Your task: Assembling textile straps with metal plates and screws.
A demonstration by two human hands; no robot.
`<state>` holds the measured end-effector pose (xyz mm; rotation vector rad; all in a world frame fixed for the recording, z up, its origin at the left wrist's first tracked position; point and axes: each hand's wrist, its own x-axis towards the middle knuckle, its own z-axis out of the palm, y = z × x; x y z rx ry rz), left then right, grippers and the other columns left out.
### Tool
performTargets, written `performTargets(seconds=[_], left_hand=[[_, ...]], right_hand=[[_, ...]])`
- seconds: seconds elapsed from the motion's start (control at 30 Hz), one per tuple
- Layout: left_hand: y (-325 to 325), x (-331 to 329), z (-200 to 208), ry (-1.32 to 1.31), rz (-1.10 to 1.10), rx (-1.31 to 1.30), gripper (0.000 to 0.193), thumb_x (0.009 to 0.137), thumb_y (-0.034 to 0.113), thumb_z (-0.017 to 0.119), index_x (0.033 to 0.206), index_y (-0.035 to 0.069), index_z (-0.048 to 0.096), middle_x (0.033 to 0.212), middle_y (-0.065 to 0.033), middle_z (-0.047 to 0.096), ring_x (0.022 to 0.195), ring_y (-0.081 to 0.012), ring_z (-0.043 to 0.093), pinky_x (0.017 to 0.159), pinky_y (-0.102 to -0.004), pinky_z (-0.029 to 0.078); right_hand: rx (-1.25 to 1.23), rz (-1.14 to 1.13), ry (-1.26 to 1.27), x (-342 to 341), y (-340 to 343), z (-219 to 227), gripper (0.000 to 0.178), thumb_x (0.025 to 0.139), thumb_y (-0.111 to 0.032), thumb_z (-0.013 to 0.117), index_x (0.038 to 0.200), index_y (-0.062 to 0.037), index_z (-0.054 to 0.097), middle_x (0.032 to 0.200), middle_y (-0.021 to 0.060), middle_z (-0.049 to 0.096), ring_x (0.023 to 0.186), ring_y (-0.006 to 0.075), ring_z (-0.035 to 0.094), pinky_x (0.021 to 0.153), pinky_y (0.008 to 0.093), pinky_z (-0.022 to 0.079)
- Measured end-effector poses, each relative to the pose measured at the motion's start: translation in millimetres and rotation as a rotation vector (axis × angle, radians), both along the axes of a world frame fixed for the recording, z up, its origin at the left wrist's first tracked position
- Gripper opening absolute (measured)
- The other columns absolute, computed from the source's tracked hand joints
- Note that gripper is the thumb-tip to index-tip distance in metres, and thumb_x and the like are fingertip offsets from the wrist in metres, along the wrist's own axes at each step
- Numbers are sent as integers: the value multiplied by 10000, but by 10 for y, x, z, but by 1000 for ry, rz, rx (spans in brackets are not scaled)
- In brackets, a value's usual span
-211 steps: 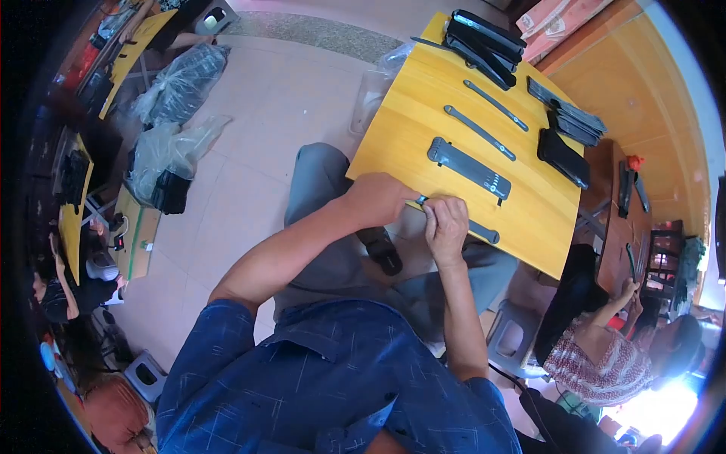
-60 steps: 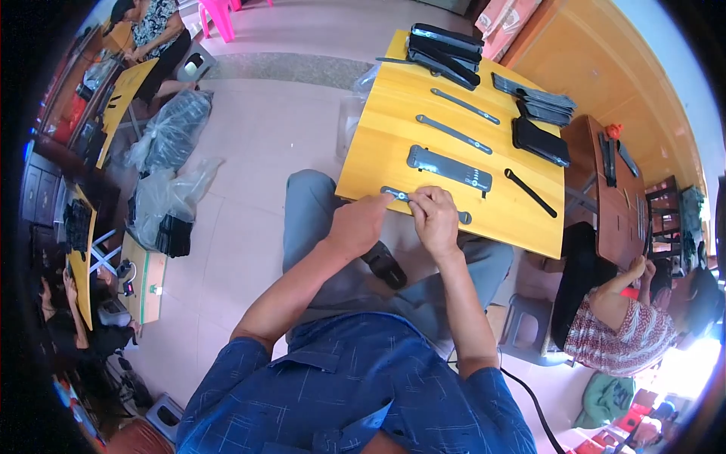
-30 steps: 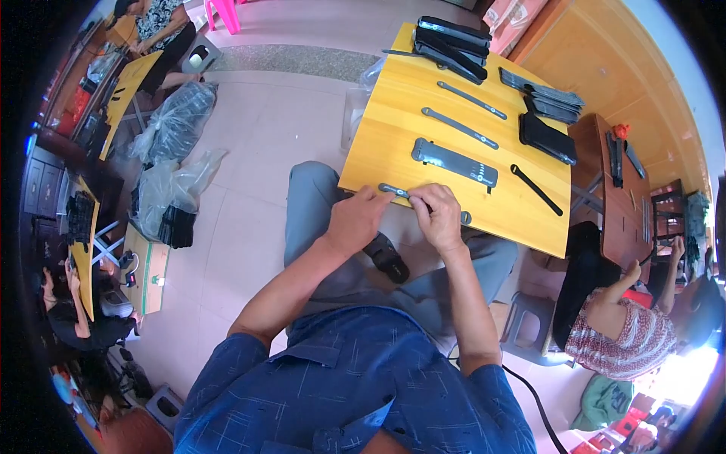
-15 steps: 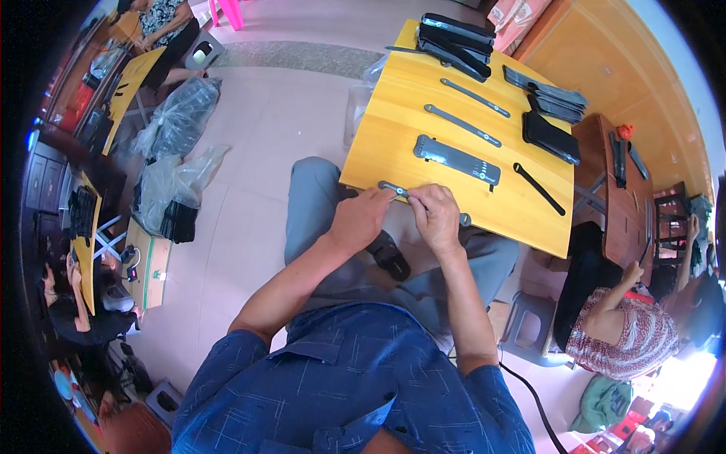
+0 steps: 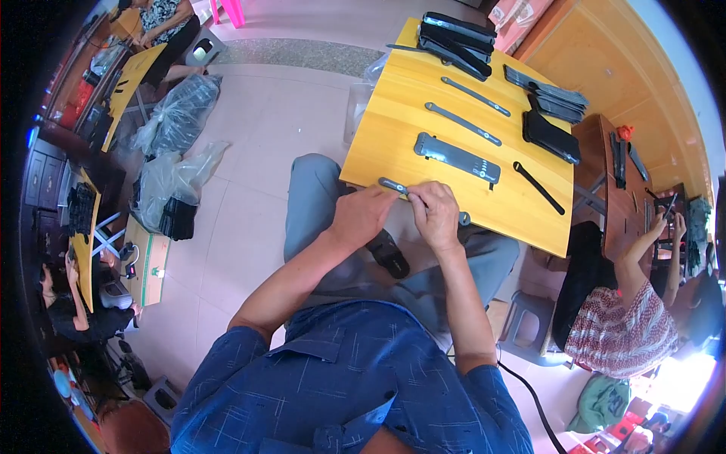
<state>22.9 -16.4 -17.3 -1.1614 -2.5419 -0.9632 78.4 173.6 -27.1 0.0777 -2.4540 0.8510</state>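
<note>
My left hand [image 5: 366, 216] and my right hand [image 5: 435, 215] are close together at the near edge of a yellow table [image 5: 522, 233]. Both are closed on a grey strap [image 5: 391, 184], whose rounded end shows beyond the left fingers. A small rounded grey end [image 5: 463, 219] pokes out beside the right hand; whether it belongs to the same strap I cannot tell. Just past my hands lies a wider flat grey bundle [image 5: 456, 158] of straps. Farther off are two single grey straps, one nearer [image 5: 463, 124] and one farther [image 5: 476, 96]. To the right lies a narrow black strap [image 5: 539, 188].
Black strap bundles [image 5: 456, 45] are heaped at the table's far end. Along its right side sit a stack of grey straps [image 5: 546, 92] and a black bundle [image 5: 550, 138]. A co-worker [image 5: 624, 325] sits at right; plastic bags [image 5: 181, 113] lie on the floor at left.
My hands and the strap have hardly moved. At right, the co-worker's arms have risen, with a dark strip now held up between the hands.
</note>
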Motion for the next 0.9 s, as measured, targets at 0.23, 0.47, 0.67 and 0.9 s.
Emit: performTargets(seconds=[0.23,0.47,0.67,0.9], left_hand=[[-5,0,30,-34,31,-59,217,903,145,693,1115,155,737,967,-69,704,839,-290,712,678,-404,582],[23,-60,37,79,33,2,146,910,168,655,1016,154,755,854,-71,644,769,-281,692,640,-423,561],[48,-107,148,29,24,-107,127,928,184,633,948,132,747,845,-92,639,752,-297,676,642,-434,550],[129,-40,253,-171,118,-160,237,925,208,666,1124,79,684,927,-133,678,848,-352,703,709,-474,569]], right_hand=[[-7,-10,7,5,-13,-6,71,857,-89,732,923,-72,748,875,94,684,859,313,650,784,420,523],[-3,-2,-3,0,-1,-5,68,855,-92,734,918,-71,751,875,91,684,853,305,649,781,416,527],[11,-2,16,-5,-1,-1,71,849,-100,741,915,-78,752,869,83,678,850,300,648,777,413,528],[64,-15,48,9,-13,-67,77,830,-126,761,896,-90,743,857,72,661,848,291,642,770,410,526]])
